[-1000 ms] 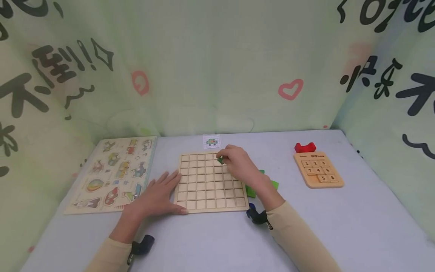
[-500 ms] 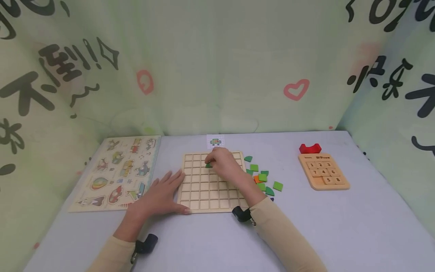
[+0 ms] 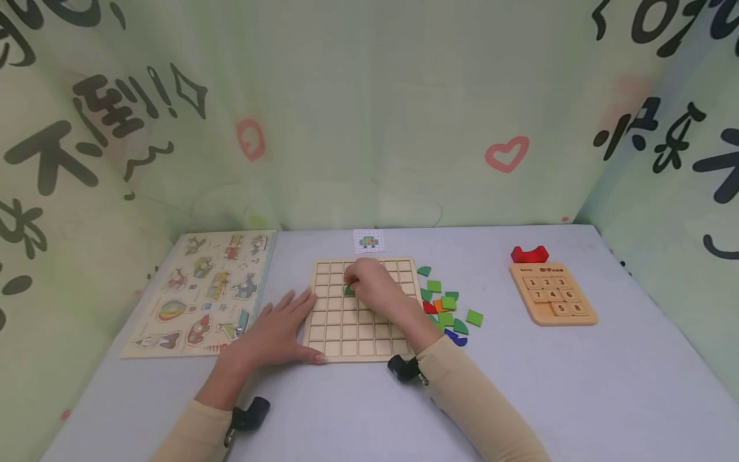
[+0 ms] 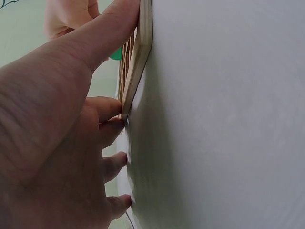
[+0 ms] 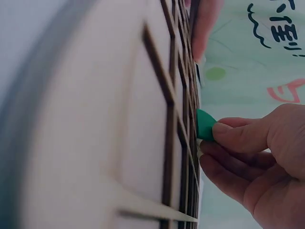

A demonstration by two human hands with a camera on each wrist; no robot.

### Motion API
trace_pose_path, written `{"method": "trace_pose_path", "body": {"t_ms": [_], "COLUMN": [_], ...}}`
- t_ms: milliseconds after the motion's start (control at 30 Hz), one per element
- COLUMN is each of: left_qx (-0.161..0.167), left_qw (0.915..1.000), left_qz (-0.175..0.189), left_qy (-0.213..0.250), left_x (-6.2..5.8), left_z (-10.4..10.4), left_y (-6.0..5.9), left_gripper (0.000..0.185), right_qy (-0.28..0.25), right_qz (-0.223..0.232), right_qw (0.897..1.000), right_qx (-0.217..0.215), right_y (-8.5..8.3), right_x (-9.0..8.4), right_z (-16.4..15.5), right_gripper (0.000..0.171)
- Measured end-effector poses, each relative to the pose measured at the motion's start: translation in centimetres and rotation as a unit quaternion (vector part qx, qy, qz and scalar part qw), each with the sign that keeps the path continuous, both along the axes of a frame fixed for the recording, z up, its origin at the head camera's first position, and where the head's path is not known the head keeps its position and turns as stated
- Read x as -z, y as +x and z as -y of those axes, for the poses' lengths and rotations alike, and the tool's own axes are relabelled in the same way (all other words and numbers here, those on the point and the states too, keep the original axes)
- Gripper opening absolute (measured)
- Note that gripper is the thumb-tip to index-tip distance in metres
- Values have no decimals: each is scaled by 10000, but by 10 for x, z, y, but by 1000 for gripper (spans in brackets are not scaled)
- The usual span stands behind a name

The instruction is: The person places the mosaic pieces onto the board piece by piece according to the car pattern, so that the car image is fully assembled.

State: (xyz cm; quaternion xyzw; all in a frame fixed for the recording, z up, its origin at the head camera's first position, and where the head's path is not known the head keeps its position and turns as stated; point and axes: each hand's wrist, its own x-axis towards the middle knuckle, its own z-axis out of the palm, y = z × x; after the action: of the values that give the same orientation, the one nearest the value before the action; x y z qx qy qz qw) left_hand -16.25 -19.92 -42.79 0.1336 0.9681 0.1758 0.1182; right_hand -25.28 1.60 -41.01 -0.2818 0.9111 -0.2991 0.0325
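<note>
Left hand [image 3: 276,333] is lying flat with fingers spread against the grid board's [image 3: 346,333] left edge to stop it sliding, while right hand [image 3: 374,289] is pinching a green tile [image 5: 205,125] just over a cell near the board's far edge.

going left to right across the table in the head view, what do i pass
animal peg puzzle → left hand → wooden grid board → right hand holding a green piece → loose coloured pieces → number slide puzzle
</note>
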Motion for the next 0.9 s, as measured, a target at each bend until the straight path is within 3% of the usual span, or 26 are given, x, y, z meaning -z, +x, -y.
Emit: {"method": "trace_pose_path", "body": {"t_ms": [433,900], "left_qx": [62,-18], "left_qw": [10000,9999], "left_qz": [-13,-7], "left_qy": [-43,-164], "left_x": [3,5], "left_z": [-2,0], "left_y": [-2,-1], "left_gripper": [122,123], "right_qy": [778,1128], "right_qz": [-366,-79], "right_qw": [9963,9933], "right_qx": [-15,-246], "right_y": [4,13], "right_x": [2,-9], "right_z": [-1,-10], "right_gripper": [32,30]}}
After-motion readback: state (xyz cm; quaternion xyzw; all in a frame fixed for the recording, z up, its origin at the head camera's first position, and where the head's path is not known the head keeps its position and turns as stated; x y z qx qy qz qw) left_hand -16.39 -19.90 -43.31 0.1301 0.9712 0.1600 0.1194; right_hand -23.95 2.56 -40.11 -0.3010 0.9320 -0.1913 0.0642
